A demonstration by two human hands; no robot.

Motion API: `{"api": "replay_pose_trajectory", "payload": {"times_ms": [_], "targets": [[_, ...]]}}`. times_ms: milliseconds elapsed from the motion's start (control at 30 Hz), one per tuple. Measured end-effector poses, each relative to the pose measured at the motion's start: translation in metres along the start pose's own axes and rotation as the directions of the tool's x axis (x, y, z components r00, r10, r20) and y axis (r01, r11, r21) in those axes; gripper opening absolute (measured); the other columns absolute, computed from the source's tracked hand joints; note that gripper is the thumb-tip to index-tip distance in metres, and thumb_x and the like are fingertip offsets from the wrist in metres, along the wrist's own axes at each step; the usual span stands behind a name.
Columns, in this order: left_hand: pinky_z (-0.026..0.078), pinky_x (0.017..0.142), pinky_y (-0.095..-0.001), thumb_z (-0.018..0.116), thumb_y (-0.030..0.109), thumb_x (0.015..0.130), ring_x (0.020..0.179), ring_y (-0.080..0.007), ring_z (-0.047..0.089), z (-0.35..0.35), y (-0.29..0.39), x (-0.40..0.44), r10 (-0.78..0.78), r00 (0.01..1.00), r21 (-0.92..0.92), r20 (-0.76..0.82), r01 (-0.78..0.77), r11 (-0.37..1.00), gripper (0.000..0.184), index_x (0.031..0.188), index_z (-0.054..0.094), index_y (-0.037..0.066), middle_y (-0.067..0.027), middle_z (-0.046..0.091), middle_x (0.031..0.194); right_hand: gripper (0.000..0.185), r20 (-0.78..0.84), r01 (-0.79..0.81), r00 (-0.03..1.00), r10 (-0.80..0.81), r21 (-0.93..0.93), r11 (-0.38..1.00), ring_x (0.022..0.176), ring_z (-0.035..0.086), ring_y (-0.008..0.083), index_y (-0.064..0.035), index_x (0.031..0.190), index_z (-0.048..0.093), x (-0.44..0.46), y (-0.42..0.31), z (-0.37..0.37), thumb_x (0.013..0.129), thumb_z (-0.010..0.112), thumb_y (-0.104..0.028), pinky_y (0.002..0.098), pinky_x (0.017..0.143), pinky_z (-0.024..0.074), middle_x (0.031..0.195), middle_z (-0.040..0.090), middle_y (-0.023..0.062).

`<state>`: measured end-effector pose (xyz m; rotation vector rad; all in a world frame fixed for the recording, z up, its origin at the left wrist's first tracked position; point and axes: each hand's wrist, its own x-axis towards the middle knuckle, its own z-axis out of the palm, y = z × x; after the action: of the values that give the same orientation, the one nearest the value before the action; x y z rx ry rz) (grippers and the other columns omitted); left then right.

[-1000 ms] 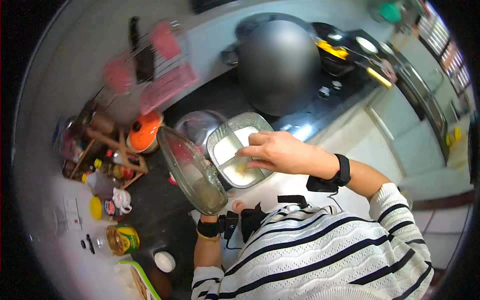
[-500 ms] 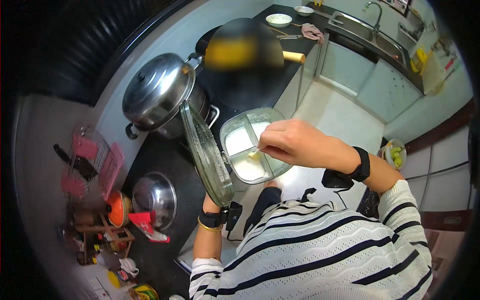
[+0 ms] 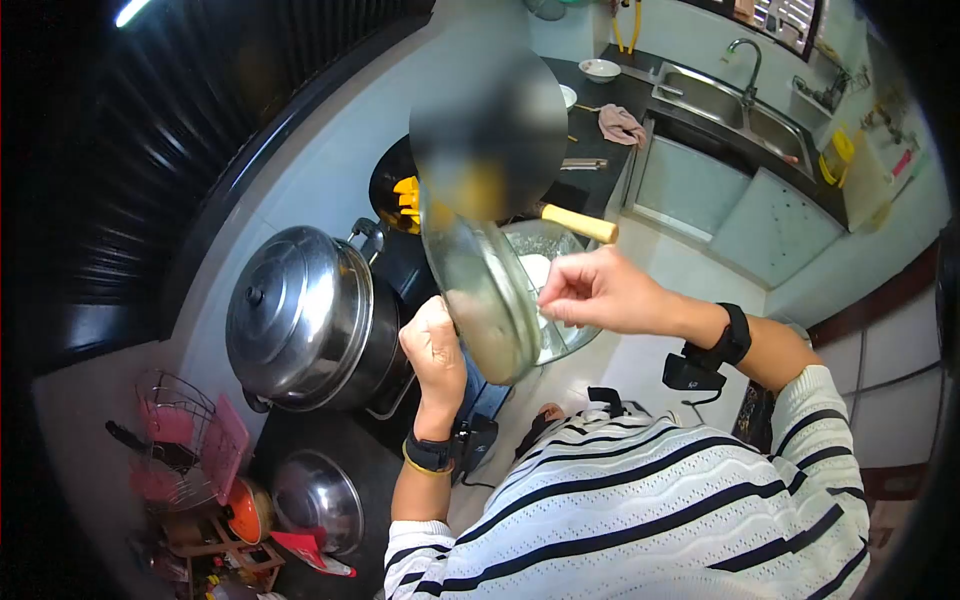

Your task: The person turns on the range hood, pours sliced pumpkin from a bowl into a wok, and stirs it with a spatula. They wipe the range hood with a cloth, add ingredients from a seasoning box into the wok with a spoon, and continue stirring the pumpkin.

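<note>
Head view: the left hand [image 3: 437,350] is closing around the edge of a clear lid [image 3: 485,305], its fingertips hiding behind it. The lid is standing tilted beside a clear storage container [image 3: 535,238], which is sitting between the two hands, in front of the striped sweater [image 3: 640,500]; white contents [image 3: 537,270] are showing inside. The right hand [image 3: 595,290] is hovering over the container's open side with its fingers bending in and thumb and forefinger nearly meeting; whether they are pinching anything, I cannot tell. Both wrists are wearing dark straps with small black devices.

Left of the hands, a lidded steel pot [image 3: 290,310] is standing near a dark wok, where something bright yellow [image 3: 407,195] is lying. A blurred patch is covering much of the area beyond, and a pale yellow handle [image 3: 580,222] is poking out beneath it. Farther off, a pinkish cloth [image 3: 622,125] and a white bowl [image 3: 600,70] are resting near the sink [image 3: 700,92]. At lower left, a steel basin [image 3: 318,500] is lying by a red-and-white packet [image 3: 310,550].
</note>
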<state>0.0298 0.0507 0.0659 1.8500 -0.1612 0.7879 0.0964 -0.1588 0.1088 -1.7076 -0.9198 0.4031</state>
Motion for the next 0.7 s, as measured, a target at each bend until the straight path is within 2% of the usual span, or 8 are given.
{"api": "replay_pose_trajectory", "payload": {"times_ms": [200,267,333,433,500,567,600,700], "targets": [[0.036,0.046,-0.0267,0.044,0.024,0.089,0.049,-0.0113,0.047,0.007,-0.035,0.028,0.122,0.986,0.205,-0.117,-0.096,0.974,0.034,0.069,0.052,-0.002,-0.0002,0.048,0.054,0.011,0.073,-0.141,0.99,0.123,0.369,0.919,0.06,0.057,0.006,-0.0015,0.086,0.059,0.048,0.008,-0.063,0.081,0.064,-0.01,0.0176,0.053,0.0466,0.074,0.061,0.0036],[0.042,0.06,-0.0264,0.057,0.011,0.079,0.067,-0.0143,0.052,0.008,-0.049,0.017,0.012,0.984,0.157,-0.18,0.016,0.988,0.018,0.09,0.05,-0.002,-0.006,0.053,0.076,0.012,0.115,-0.162,0.985,0.126,0.405,0.9,0.059,0.057,0.0057,-0.0016,0.086,0.058,0.067,0.011,-0.084,0.081,0.064,-0.011,0.0173,0.052,0.0469,0.074,0.061,0.0041],[0.042,0.076,-0.0279,0.063,0.004,0.071,0.088,-0.0174,0.051,0.004,-0.09,0.0,-0.043,0.983,0.328,-0.177,0.101,0.939,0.051,0.114,0.037,-0.002,-0.0113,0.048,0.1,0.013,0.149,-0.183,0.98,0.134,0.398,0.899,0.059,0.057,0.0061,-0.002,0.085,0.057,0.09,0.02,-0.106,0.081,0.064,-0.012,0.017,0.052,0.0474,0.074,0.062,0.0049],[0.042,0.077,-0.0298,0.065,0.007,0.071,0.091,-0.0188,0.05,0.01,-0.1,-0.008,0.111,0.97,0.635,-0.217,0.054,0.771,0.05,0.113,0.038,-0.002,-0.011,0.048,0.101,0.012,0.194,-0.189,0.974,0.115,0.426,0.885,0.059,0.058,0.0063,-0.0025,0.087,0.057,0.128,0.035,-0.141,0.082,0.063,-0.011,0.0164,0.053,0.0483,0.074,0.062,0.0058],[0.037,0.09,-0.0338,0.064,0.009,0.072,0.102,-0.0218,0.047,0.027,-0.092,-0.017,-0.214,0.859,0.08,-0.466,0.282,0.956,0.054,0.118,0.037,-0.001,-0.013,0.045,0.11,0.011,0.248,-0.193,0.966,0.079,0.477,0.857,0.058,0.057,0.0065,-0.0017,0.089,0.055,0.161,0.046,-0.165,0.083,0.06,-0.01,0.0164,0.051,0.0484,0.073,0.06,0.0049],[0.031,0.098,-0.0377,0.058,0.008,0.077,0.111,-0.0268,0.044,0.038,-0.09,-0.028,-0.302,0.741,-0.048,-0.6,0.343,0.938,0.056,0.126,0.033,0.0,-0.0159,0.043,0.12,0.011,0.247,-0.17,0.966,0.073,0.403,0.899,0.059,0.057,0.0063,-0.0017,0.089,0.055,0.199,0.058,-0.186,0.083,0.06,-0.01,0.0164,0.052,0.0483,0.074,0.059,0.0047],[0.027,0.101,-0.0409,0.053,0.006,0.08,0.117,-0.0316,0.039,0.02,-0.123,-0.059,-0.011,0.902,0.639,-0.432,0.314,0.702,0.056,0.131,0.03,0.002,-0.0179,0.039,0.128,0.01,0.252,-0.135,0.967,0.042,0.367,0.92,0.06,0.056,0.006,-0.002,0.089,0.055,0.218,0.07,-0.194,0.084,0.059,-0.01,0.0164,0.053,0.0483,0.075,0.059,0.0048],[0.024,0.102,-0.0434,0.051,0.006,0.082,0.118,-0.035,0.037,0.043,-0.096,-0.075,-0.142,0.808,0.607,-0.572,0.533,0.59,0.051,0.129,0.033,0.0,-0.0201,0.039,0.128,0.01,0.255,-0.159,0.964,0.07,0.348,0.924,0.058,0.056,0.0058,-0.0016,0.089,0.056,0.277,0.089,-0.2,0.083,0.059,-0.009,0.016,0.053,0.0483,0.075,0.06,0.0045]]}}
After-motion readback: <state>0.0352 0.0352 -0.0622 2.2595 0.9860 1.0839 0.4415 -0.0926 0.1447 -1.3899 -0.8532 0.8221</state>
